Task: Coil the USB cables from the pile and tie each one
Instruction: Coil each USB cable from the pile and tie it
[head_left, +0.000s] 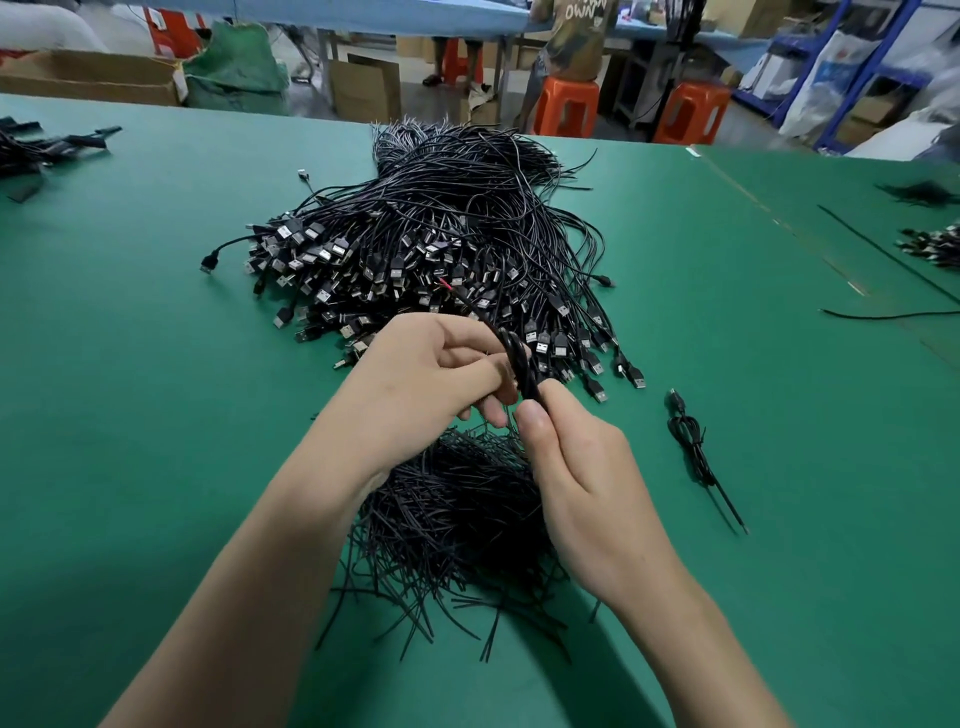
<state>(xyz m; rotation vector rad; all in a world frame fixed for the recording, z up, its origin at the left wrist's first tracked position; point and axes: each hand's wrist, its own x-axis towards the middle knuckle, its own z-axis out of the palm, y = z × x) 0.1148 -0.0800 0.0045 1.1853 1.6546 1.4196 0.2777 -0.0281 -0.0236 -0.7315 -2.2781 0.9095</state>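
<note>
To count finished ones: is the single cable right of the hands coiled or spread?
Coiled: the cable lies bunched in narrow loops; one straight end sticks out.

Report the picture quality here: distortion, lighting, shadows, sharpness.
Head view: wide-angle distortion leans the blue racks at the right edge; lighting soft and even, no glare on the green table; a soft shadow lies between the forearms; left hand, right hand, the coiled cable and the cable pile are sharp; the far background softer.

Orange stools (567, 106), cardboard box (93, 78)
</note>
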